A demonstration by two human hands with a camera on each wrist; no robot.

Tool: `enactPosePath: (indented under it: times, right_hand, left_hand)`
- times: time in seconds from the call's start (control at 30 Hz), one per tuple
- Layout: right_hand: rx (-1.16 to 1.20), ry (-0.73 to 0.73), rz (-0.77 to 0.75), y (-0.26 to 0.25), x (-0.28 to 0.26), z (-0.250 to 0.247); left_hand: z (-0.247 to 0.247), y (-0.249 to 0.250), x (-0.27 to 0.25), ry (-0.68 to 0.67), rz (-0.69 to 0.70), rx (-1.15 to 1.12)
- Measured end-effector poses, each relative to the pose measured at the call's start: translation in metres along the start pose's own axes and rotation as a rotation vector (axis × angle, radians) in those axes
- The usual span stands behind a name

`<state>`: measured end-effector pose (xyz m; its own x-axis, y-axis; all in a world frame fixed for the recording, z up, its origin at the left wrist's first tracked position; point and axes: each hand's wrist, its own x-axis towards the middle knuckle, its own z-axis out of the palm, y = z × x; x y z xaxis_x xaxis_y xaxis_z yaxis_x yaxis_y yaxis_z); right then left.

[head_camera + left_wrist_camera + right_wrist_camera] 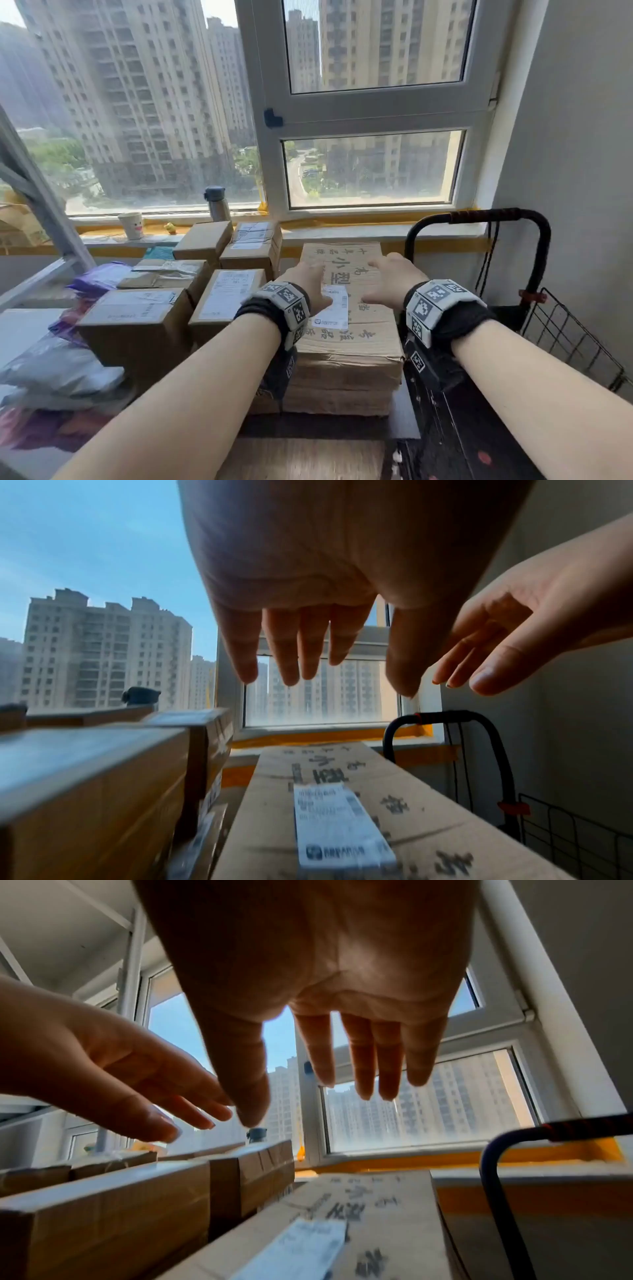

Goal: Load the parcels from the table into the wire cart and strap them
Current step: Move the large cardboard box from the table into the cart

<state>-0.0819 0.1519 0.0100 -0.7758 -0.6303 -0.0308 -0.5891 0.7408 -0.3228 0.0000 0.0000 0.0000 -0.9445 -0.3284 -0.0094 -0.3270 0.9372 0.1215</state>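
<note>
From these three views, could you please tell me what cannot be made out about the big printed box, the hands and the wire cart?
- Big printed box: its far end is hidden by the left hand and right hand in the head view; its label is too blurred to read.
- Contact: the wrist views show the fingers above the box, but its far end is out of sight.
- Wire cart: its basket floor is cut off by the right edge and the right forearm.

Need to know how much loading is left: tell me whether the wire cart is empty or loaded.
Cannot tell fully. The wire cart shows no parcels in its visible part, but its bottom is hidden; the big box sits on the table.
</note>
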Motion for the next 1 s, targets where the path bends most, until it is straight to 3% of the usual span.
enactPosePath:
  times: [0.2, 0.37, 0.53, 0.77, 1.0]
  right_hand:
    - [0.075, -0.177, 0.107, 0.03, -0.002, 0.053]
    - [0.243, -0.202, 0.207, 0.052, 0.0, 0.095]
    - [0.416, -0.191, 0.421, 0.067, 0.008, 0.127]
    - [0.547, -0.15, 0.408, 0.078, 0.009, 0.146]
    - [0.764, -0.057, 0.415, 0.066, -0.017, 0.105]
  left_hand:
    - [0.047, 0.002, -0.009, -0.149, -0.187, -0.044]
    - [0.087, -0.007, -0.015, -0.183, -0.403, -0.125]
    - [0.116, -0.018, -0.015, -0.147, -0.503, -0.295]
    - [0.117, -0.028, -0.014, -0.098, -0.472, -0.375]
    - [0.088, -0.02, -0.024, -0.048, -0.436, -0.411]
